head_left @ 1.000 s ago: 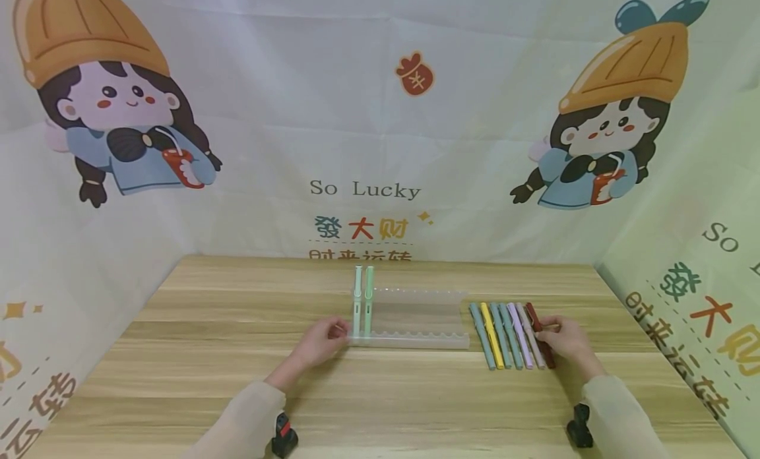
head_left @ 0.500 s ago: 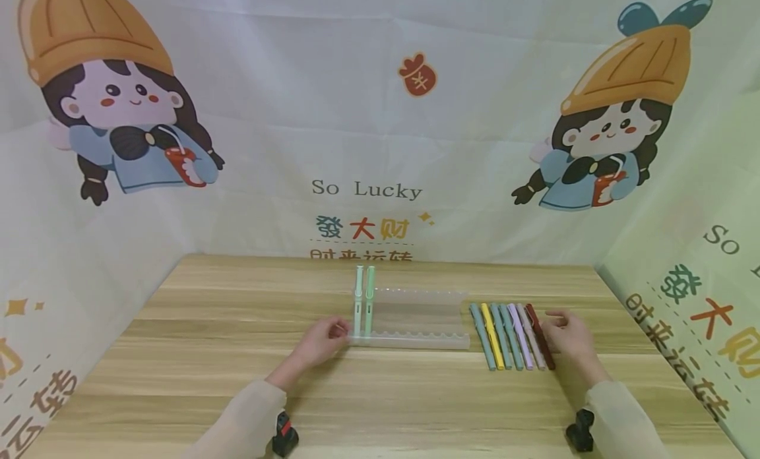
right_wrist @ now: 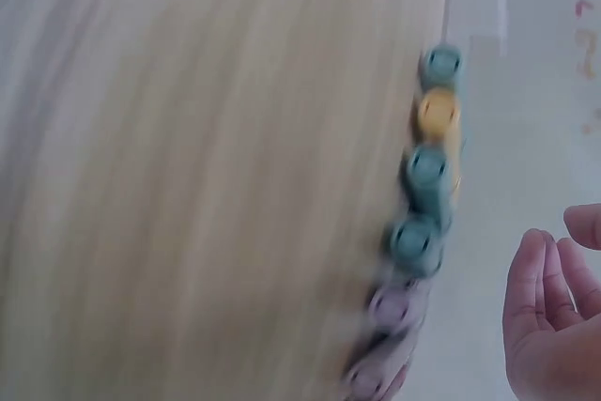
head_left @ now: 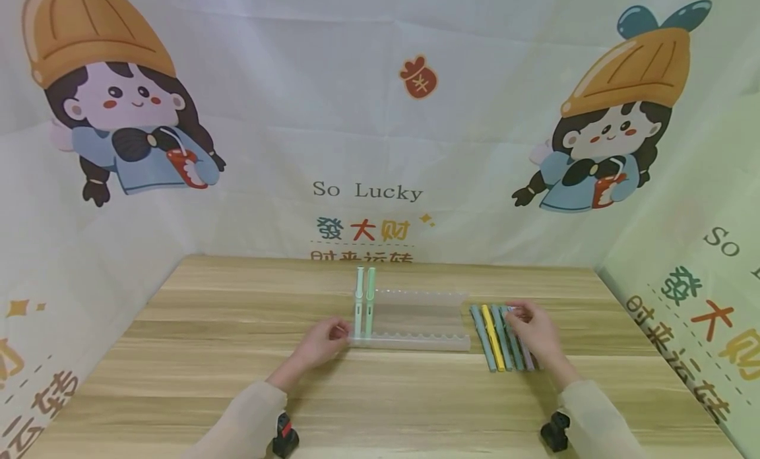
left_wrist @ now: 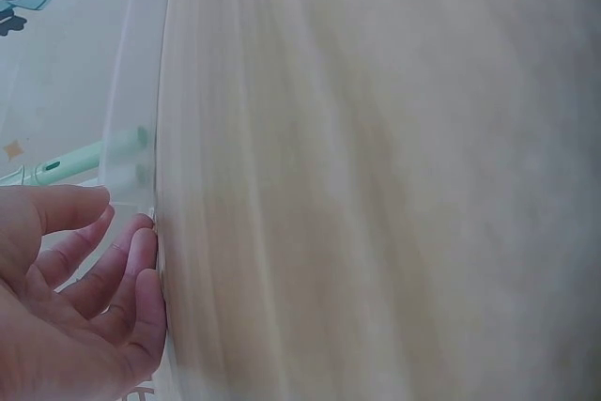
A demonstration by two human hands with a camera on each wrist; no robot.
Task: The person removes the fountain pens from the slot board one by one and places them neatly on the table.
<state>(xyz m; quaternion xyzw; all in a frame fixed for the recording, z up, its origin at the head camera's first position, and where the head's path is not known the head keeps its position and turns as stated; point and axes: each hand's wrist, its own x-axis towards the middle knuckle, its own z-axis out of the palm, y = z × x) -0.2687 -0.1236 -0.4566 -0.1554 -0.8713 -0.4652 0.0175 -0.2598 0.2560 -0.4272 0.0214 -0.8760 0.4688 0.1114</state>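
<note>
My left hand (head_left: pixel 323 340) rests by the left end of the clear plastic pen rack (head_left: pixel 424 342), its fingers loosely bent. In the left wrist view a gap shows between thumb and fingers, with the fingertips right at the rack's end. Two pens, one pale mint (head_left: pixel 359 307) and one green (head_left: pixel 370 310), lie across the rack's leftmost notches. Over the row of pens at the right hovers my right hand (head_left: pixel 534 328), thumb and fingers apart in the right wrist view. Blue-green (head_left: pixel 483 340) and yellow (head_left: pixel 493 339) pens show beside it; the purple, mauve and dark red ones are mostly hidden under it.
The wood-grain table (head_left: pixel 380 406) bears the rack and pens. A printed white cloth (head_left: pixel 267 116) hangs behind it and at both sides. Dark camera mounts (head_left: pixel 285 436) sit at both wrists. The pen row lies close to the rack's right end.
My right hand has left the dark red pen at the row's right end and moved leftward over the purple pen. The left hand, rack and pens have stayed in place.
</note>
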